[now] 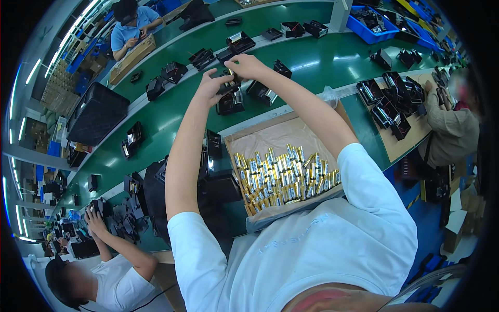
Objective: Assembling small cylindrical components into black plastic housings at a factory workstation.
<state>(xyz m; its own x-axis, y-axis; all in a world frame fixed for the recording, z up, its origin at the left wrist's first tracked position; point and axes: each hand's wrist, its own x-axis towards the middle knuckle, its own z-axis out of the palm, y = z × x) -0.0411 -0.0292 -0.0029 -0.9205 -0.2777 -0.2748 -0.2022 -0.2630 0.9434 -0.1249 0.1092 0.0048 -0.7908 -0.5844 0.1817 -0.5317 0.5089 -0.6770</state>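
My left hand point(209, 88) and my right hand point(246, 67) meet over the green bench, at the ends of my outstretched arms. Between their fingertips, small gold-and-silver batteries point(232, 81) glint, partly covered by the fingers. The fingers of both hands are closed in a pinch around them. Directly below is an open black plastic housing point(231, 103) with a shiny part inside. Close to my body, a shallow cardboard box point(240, 139) lined with brownish paper holds many gold-and-silver batteries point(286, 174), most of them standing in packed rows.
More black housings point(174, 72) line the green conveyor bench point(306, 60). Others lie on a cardboard sheet point(403, 148) at the right, beside a seated co-worker point(452, 125). Another person point(122, 278) works at lower left, one more point(136, 23) across the bench. Blue bins point(371, 34) stand at far right.
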